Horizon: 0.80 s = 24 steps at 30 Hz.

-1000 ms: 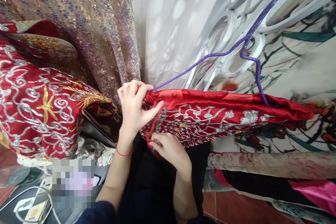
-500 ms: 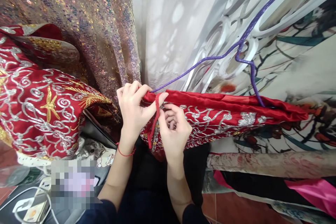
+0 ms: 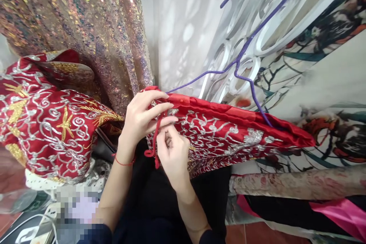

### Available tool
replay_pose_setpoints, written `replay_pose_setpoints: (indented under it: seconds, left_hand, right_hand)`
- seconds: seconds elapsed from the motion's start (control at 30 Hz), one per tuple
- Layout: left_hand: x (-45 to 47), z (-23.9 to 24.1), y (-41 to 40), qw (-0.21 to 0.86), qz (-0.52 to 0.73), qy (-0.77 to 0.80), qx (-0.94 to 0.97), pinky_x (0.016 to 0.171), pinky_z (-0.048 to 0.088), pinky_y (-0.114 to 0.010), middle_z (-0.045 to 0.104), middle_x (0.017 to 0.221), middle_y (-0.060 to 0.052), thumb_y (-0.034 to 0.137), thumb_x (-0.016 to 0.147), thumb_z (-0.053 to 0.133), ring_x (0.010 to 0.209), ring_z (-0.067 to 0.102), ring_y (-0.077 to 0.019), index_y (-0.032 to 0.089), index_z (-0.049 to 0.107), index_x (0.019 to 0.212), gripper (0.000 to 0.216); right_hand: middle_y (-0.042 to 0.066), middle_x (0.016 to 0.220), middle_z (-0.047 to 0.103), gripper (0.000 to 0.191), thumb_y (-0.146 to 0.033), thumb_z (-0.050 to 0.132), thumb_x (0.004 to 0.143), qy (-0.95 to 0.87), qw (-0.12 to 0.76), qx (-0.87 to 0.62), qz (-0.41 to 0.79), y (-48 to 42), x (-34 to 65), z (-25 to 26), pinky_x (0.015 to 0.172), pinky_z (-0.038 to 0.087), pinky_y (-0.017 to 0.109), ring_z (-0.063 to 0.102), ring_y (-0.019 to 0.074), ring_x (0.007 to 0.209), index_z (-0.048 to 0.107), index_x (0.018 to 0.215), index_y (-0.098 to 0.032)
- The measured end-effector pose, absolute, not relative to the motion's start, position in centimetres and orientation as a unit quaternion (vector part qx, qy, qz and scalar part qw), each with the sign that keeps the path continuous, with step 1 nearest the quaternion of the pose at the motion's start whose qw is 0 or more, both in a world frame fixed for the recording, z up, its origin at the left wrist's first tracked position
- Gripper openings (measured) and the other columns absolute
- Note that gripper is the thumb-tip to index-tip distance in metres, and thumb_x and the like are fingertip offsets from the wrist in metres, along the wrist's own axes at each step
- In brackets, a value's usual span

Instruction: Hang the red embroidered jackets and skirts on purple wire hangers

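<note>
A red garment (image 3: 225,131) with silver embroidery hangs on a purple wire hanger (image 3: 246,65), which hooks on a white metal grille (image 3: 251,19). My left hand (image 3: 140,118) grips the garment's left end, fingers curled over the red satin edge. My right hand (image 3: 171,154) is just below it, fingers pinched on a thin red cord (image 3: 153,143) that dangles from that end. A red string bracelet circles my left wrist.
A second red embroidered garment (image 3: 48,129) lies heaped at the left, in front of sequinned brown fabric (image 3: 94,26). A white curtain (image 3: 183,26) hangs behind. Printed cloth (image 3: 328,84) and rolled fabrics (image 3: 300,183) are at the right. Cables and a charger lie at the bottom left.
My right hand rose from below the garment to the cord beside my left hand. The garment's left end and the hanger shifted left and tilted as the view turned.
</note>
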State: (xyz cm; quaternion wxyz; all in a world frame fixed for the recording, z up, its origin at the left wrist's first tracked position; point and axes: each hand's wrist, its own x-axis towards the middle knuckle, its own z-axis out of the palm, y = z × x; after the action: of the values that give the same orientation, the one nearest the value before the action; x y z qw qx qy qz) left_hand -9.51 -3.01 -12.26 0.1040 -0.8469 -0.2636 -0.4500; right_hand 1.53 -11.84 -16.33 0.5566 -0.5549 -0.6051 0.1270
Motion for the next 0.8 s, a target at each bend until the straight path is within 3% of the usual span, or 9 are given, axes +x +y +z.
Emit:
replay_pose_setpoints:
  seconds: [0.17, 0.33, 0.53, 0.7, 0.8]
  left_hand:
    - [-8.7, -11.7, -0.9, 0.109, -0.408, -0.307, -0.853, 0.097, 0.039, -0.043, 0.069, 0.11, -0.007, 0.063, 0.09, 0.059, 0.106, 0.06, -0.0244, 0.028, 0.07, 0.111, 0.042]
    - [-7.8, -11.9, 1.2, 0.128, -0.39, -0.302, -0.86, 0.089, 0.039, -0.043, 0.065, 0.094, -0.006, 0.067, 0.086, 0.06, 0.092, 0.056, -0.0237, 0.027, 0.07, 0.094, 0.042]
    - [-8.3, -12.6, 1.8, 0.159, -0.422, -0.298, -0.841, 0.094, 0.037, -0.046, 0.065, 0.099, -0.007, 0.064, 0.087, 0.062, 0.104, 0.054, -0.0261, 0.027, 0.068, 0.083, 0.038]
    - [-8.7, -12.5, 1.6, 0.143, -0.397, -0.295, -0.857, 0.091, 0.037, -0.043, 0.068, 0.087, -0.004, 0.063, 0.091, 0.056, 0.092, 0.055, -0.023, 0.027, 0.068, 0.081, 0.039]
    - [-8.8, -12.3, 1.4, 0.134, -0.386, -0.299, -0.862, 0.086, 0.038, -0.042, 0.065, 0.071, -0.002, 0.065, 0.094, 0.048, 0.08, 0.053, -0.0211, 0.025, 0.064, 0.073, 0.048]
  right_hand:
    - [-0.004, 0.057, 0.057, 0.024, -0.03, 0.051, 0.097, -0.572, 0.572, -0.578, 0.109, -11.2, 1.7, -16.8, 0.054, 0.038, 0.021, 0.048, 0.0084, 0.049, 0.058, 0.076, -0.021]
    - [-0.005, 0.055, 0.054, 0.026, -0.03, 0.053, 0.097, -0.576, 0.556, -0.589, 0.112, -11.0, 2.6, -16.9, 0.053, 0.036, 0.021, 0.047, 0.0079, 0.047, 0.056, 0.072, -0.021]
    - [-0.006, 0.055, 0.053, 0.026, -0.032, 0.053, 0.096, -0.578, 0.537, -0.605, 0.111, -10.6, 3.0, -17.1, 0.053, 0.034, 0.022, 0.046, 0.0083, 0.046, 0.055, 0.073, -0.021]
    - [-0.005, 0.061, 0.062, 0.017, -0.032, 0.051, 0.097, -0.559, 0.539, -0.619, 0.118, -9.5, 3.0, -17.2, 0.057, 0.038, 0.022, 0.052, 0.0104, 0.048, 0.063, 0.092, -0.021]
    - [-0.002, 0.065, 0.068, 0.022, -0.031, 0.048, 0.098, -0.551, 0.543, -0.623, 0.115, -8.6, 2.5, -17.2, 0.058, 0.04, 0.024, 0.057, 0.0127, 0.05, 0.065, 0.103, -0.02]
